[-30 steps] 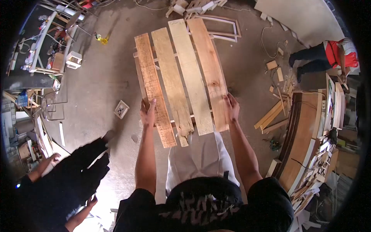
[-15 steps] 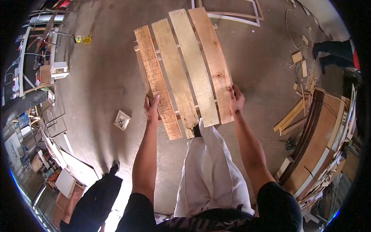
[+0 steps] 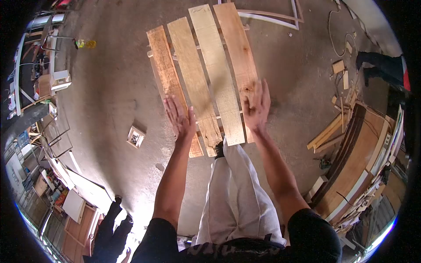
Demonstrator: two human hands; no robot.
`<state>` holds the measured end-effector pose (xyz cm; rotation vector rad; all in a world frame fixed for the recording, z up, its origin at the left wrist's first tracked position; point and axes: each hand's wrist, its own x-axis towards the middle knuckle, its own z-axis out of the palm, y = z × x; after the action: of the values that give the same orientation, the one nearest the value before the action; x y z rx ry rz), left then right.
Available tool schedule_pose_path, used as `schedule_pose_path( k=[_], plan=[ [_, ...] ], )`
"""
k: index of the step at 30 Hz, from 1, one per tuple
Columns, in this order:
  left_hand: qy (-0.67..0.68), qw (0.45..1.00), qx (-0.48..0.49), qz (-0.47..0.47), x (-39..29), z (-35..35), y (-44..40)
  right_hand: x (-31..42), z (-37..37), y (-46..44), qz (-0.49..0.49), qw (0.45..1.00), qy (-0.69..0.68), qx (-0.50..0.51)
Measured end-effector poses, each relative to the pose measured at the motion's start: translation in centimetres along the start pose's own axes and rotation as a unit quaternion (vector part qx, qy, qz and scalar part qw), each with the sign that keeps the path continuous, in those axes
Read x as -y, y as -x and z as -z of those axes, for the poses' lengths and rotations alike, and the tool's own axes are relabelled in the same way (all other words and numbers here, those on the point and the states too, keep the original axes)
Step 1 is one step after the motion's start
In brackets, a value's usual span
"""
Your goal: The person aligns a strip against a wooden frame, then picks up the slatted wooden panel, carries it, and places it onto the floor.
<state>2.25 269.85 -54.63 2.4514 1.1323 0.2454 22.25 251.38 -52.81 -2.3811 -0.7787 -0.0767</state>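
Observation:
Before me is a slatted wooden panel (image 3: pixel 204 79), made of several rough planks with gaps between them and cross battens showing beneath. My left hand (image 3: pixel 179 117) is over the leftmost plank (image 3: pixel 161 55), fingers stretched out and holding nothing. Over the rightmost plank (image 3: pixel 234 41) is my right hand (image 3: pixel 257 106), its fingers extended and slightly blurred. Whether either palm touches the wood I cannot tell. One plank has a broken, jagged near end (image 3: pixel 215 142) close to my foot.
A small box of hardware (image 3: pixel 136 136) sits on the floor at left. Stacked boards (image 3: pixel 351 162) and loose offcuts (image 3: pixel 326 133) lie at right. A white frame (image 3: pixel 272 19) lies beyond the panel. Another person's dark-clothed legs (image 3: pixel 112 230) show at lower left, and someone's legs (image 3: pixel 381 68) at right.
Both my hands have let go of the panel's side edges and moved inward over the outer planks, fingers now straight. The person at lower left has shifted.

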Motion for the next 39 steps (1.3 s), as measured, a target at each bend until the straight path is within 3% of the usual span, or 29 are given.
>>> schedule_pose_path(
  k=[2, 3, 6, 28, 32, 34, 38, 39],
  plan=[
    [-0.074, 0.997, 0.025, -0.013, -0.4, -0.4, 0.1, 1.6, -1.2, -0.3, 0.035, 0.986, 0.112, 0.116],
    [-0.101, 0.995, 0.015, -0.022, -0.5, -0.4, 0.1, 1.9, -1.7, -0.3, 0.051, 0.974, 0.176, 0.130],
    [-0.127, 0.991, 0.010, -0.030, -0.8, -0.5, -0.5, 1.9, -2.0, -0.7, 0.039, 0.968, 0.193, 0.153],
    [-0.150, 0.988, 0.012, -0.031, -0.5, -1.1, -0.7, 1.3, -2.8, -1.1, 0.032, 0.976, 0.174, 0.127],
    [-0.094, 0.994, 0.048, 0.010, 0.1, -0.9, -1.3, 0.9, -3.0, -1.1, 0.037, 0.978, 0.145, 0.146],
    [0.009, 0.996, 0.093, 0.011, 0.3, 0.1, -0.9, 1.4, -1.3, -0.5, 0.023, 0.976, 0.149, 0.156],
    [0.114, 0.991, 0.067, -0.008, 1.3, 1.6, 5.4, 1.4, 3.9, 4.7, -0.051, 0.961, 0.111, 0.250],
    [0.176, 0.982, 0.071, 0.011, 2.0, 0.8, 8.6, 1.3, 5.7, 6.7, -0.032, 0.974, 0.089, 0.208]
  ],
)
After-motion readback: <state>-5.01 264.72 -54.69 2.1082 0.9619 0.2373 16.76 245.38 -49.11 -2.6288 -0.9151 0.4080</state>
